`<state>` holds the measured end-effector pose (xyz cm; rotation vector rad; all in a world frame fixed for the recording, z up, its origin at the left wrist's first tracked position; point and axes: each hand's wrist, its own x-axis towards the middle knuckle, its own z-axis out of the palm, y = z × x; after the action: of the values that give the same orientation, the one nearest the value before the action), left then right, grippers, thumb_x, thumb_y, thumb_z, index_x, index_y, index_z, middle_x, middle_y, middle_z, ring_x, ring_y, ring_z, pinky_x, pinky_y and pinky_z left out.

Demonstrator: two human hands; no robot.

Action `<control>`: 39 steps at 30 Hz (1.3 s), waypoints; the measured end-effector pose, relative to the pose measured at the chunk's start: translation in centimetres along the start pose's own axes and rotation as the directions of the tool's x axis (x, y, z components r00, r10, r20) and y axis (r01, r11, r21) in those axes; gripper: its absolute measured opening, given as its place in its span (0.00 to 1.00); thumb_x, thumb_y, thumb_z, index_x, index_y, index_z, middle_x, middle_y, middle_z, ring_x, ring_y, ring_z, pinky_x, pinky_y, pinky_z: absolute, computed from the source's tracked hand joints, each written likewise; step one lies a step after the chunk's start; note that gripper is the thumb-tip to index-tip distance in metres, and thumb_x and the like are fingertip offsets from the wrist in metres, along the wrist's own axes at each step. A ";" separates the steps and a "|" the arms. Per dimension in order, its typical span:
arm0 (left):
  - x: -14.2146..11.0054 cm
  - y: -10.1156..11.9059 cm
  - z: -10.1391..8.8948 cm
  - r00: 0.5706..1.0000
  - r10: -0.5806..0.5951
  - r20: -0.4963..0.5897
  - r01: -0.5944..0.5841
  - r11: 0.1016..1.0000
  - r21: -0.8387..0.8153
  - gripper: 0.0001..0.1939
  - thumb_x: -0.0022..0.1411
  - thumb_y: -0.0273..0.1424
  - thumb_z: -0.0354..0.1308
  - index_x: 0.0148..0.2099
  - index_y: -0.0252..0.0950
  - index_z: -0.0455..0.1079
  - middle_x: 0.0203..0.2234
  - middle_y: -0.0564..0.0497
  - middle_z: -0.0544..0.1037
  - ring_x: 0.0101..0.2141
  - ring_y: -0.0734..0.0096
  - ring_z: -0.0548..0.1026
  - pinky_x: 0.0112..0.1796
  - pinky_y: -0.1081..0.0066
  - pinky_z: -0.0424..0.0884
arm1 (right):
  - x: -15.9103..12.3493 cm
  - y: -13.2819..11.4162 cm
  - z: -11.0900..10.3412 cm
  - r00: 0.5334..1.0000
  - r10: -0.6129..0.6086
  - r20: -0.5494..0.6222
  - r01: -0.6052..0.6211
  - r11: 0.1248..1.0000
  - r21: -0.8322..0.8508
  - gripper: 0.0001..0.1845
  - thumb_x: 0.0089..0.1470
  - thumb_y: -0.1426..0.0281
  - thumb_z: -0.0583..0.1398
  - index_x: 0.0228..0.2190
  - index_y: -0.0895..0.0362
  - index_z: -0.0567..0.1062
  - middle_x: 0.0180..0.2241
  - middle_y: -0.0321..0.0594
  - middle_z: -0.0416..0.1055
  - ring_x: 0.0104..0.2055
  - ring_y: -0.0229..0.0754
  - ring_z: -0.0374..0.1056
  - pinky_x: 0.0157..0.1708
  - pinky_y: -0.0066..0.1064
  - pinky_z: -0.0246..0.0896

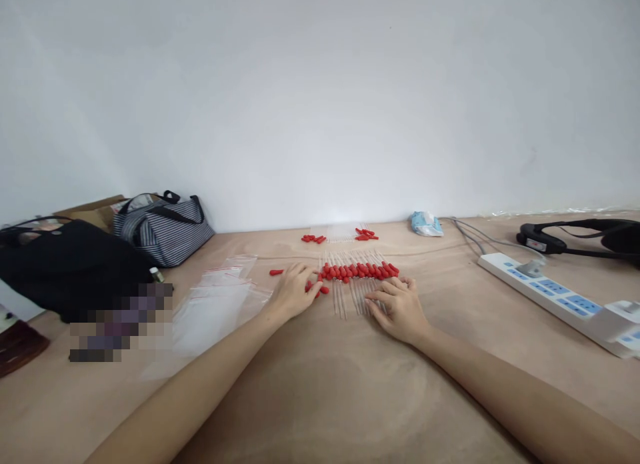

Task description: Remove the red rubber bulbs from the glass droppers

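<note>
A row of thin tools with red handles (357, 271) lies across the table, their slender pale shafts (341, 301) pointing both towards me and away. At the left end of the row, my left hand (295, 292) is closed, thumb and fingers around red handles that poke out by the fingertips. Another red handle (275, 272) shows just left of that hand. My right hand (397, 307) rests at the right end, fingers bent but apart, fingertips over the near shafts. Whether it grips any shaft is not visible.
Clear zip bags (215, 311) lie to the left, beside a striped bag (167, 227) and a black bag (75, 267). Two small red-handled piles (367, 235) sit near the wall. A blue-white packet (426, 223), a power strip (545, 291) and a black headset (575, 237) are to the right.
</note>
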<state>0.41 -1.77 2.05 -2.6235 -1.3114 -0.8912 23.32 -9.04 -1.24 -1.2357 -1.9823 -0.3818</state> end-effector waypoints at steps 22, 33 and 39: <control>-2.8 0.0 -0.1 0.955 -0.296 0.029 0.234 0.689 -0.686 0.12 0.56 0.34 0.52 0.39 0.32 0.67 0.28 0.47 0.77 0.29 0.68 0.76 0.30 0.70 0.73 | 0.2 -0.2 0.8 0.999 -0.020 -0.038 0.024 0.995 0.095 0.15 0.51 0.69 0.53 0.42 0.57 0.70 0.38 0.44 0.68 0.40 0.42 0.61 0.40 0.36 0.49; -4.7 1.1 -1.1 0.992 0.101 0.080 -0.037 0.816 -0.576 0.06 0.57 0.27 0.51 0.37 0.35 0.68 0.32 0.50 0.74 0.34 0.72 0.73 0.36 0.72 0.71 | 1.2 -1.8 1.5 0.966 -0.258 -0.003 0.258 0.964 0.067 0.13 0.53 0.62 0.54 0.40 0.52 0.72 0.27 0.36 0.72 0.38 0.39 0.62 0.51 0.45 0.37; -4.9 2.2 -1.2 0.979 0.202 0.012 -0.184 0.910 -0.371 0.11 0.57 0.29 0.53 0.43 0.36 0.67 0.38 0.47 0.74 0.41 0.67 0.71 0.42 0.66 0.68 | 1.3 -2.1 1.6 0.951 -0.309 0.000 0.308 0.948 0.086 0.10 0.54 0.66 0.53 0.35 0.53 0.74 0.19 0.34 0.69 0.30 0.37 0.59 0.48 0.42 0.42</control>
<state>-0.76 -7.02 0.91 -3.0070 -0.9430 -1.1425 20.46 -8.32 -1.04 -0.8765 -2.1850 -0.4382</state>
